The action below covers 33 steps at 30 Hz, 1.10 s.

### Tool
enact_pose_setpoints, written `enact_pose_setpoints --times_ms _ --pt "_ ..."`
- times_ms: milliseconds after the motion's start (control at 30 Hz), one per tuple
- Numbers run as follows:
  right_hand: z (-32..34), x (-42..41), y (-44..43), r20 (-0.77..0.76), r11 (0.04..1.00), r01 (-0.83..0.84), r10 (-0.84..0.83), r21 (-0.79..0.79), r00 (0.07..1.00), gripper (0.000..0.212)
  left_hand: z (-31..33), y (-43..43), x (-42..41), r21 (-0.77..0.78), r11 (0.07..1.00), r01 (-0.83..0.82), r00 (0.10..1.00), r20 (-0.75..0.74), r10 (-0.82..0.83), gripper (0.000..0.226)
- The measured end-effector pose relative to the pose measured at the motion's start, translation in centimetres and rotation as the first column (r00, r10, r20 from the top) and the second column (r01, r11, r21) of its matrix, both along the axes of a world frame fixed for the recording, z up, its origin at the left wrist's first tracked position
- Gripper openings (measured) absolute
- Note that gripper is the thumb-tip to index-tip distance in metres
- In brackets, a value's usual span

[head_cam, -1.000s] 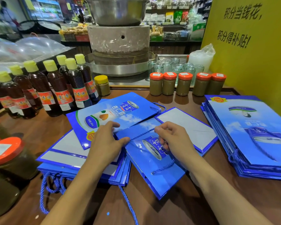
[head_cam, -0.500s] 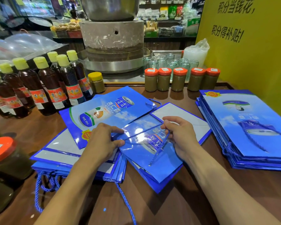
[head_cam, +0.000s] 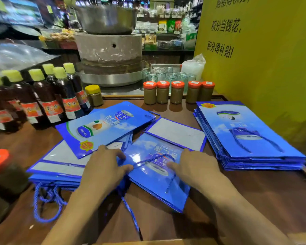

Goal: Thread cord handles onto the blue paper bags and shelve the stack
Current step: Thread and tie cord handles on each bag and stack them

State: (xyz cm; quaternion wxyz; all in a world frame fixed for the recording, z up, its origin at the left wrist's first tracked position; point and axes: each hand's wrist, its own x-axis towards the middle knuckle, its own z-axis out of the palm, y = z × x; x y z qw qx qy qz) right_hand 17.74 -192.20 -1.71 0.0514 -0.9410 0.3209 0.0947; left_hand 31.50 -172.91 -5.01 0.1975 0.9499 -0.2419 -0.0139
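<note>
Under both grips lies the blue bag [head_cam: 155,190]; left hand [head_cam: 102,169] and right hand [head_cam: 195,167] each pinch its cord [head_cam: 148,160], stretched between them. Harder tugging may tear the paper or skid it into the stack [head_cam: 251,138] further right

Brown wood worktop [head_cam: 265,188] near. Yellow wall [head_cam: 272,76] w/ black Chinese lettering, right. Stone mill [head_cam: 109,48] under steel basin [head_cam: 108,20], far centre. Shop shelves [head_cam: 166,27] far back, blurry. Indoor light.
</note>
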Motion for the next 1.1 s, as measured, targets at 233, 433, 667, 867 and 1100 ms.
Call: enact_pose_setpoints --times_ms 233,433,667,867,1100 --pt "-4.8 -4.8 0.3 0.142 0.994 0.054 -0.04 -0.096 0.989 0.062 -0.8 0.1 -8.0 0.029 0.998 0.06 0.992 0.109 -0.063 0.042" --pt "-7.0 -5.1 -2.3 0.188 0.989 -0.122 0.136 -0.086 0.973 0.066 -1.4 -3.5 -7.5 0.24 0.958 0.156 0.939 0.266 -0.22 0.035" --pt "-7.8 -5.0 -2.3 0.212 0.982 -0.189 0.188 -0.017 0.959 0.071 -5.4 -5.6 -4.8 0.188 0.891 0.414 0.837 0.307 -0.453 0.069" --pt "-8.1 -4.8 -2.3 0.102 0.978 -0.206 0.209 -0.037 0.973 0.073 -6.6 -6.0 -5.6 0.261 0.906 0.334 0.858 0.314 -0.406 0.063" --pt "-8.6 -4.9 -2.2 0.172 0.982 -0.191 0.189 -0.005 0.967 0.075 -5.5 -6.1 -6.2 0.287 0.907 0.308 0.881 0.274 -0.386 0.039"
